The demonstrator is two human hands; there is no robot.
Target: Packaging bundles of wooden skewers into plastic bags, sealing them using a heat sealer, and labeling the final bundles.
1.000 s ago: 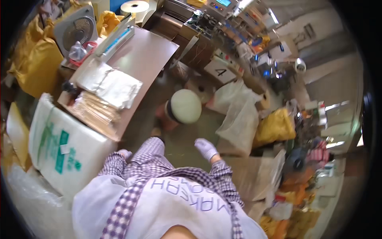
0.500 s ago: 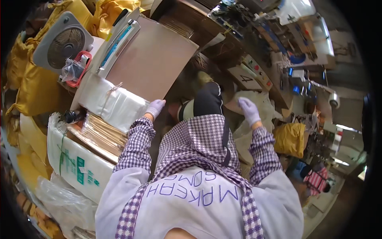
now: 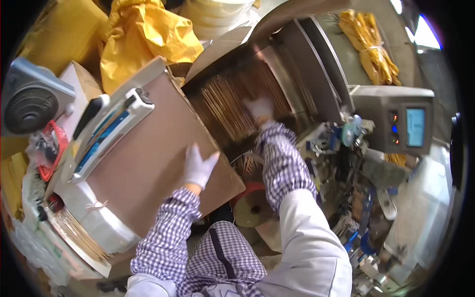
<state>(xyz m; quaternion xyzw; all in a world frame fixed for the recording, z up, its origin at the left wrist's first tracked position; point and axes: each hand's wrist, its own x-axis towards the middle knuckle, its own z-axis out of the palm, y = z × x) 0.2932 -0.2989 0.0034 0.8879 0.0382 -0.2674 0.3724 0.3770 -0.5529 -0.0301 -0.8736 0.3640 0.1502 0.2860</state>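
Note:
My left hand [image 3: 199,168], in a pale glove with bare fingertips, lies open over a brown board [image 3: 143,143], near the board's right edge. Its thumb and fingers are apart and nothing shows in them. Farther forward, my right hand [image 3: 261,106] reaches over a dark metal trough [image 3: 292,74]. Long thin brown sticks [image 3: 225,101] lie side by side in that trough, next to the hand. Motion smears the right hand's fingers, so whether they hold any sticks is unclear. A white and blue cutter-like tool [image 3: 111,131] rests on the board's left side.
A grey control box [image 3: 393,119] with a lit screen stands at the right, beside machine parts [image 3: 354,131]. Yellow sacks [image 3: 143,39] fill the back left. A fan [image 3: 32,101] and a red basket [image 3: 52,151] are far left. White-wrapped bundles [image 3: 106,215] lie at near left.
The view has turned right and forward. My left hand has moved from the board's near corner onto it. My right hand has gone from my right side to the trough of sticks.

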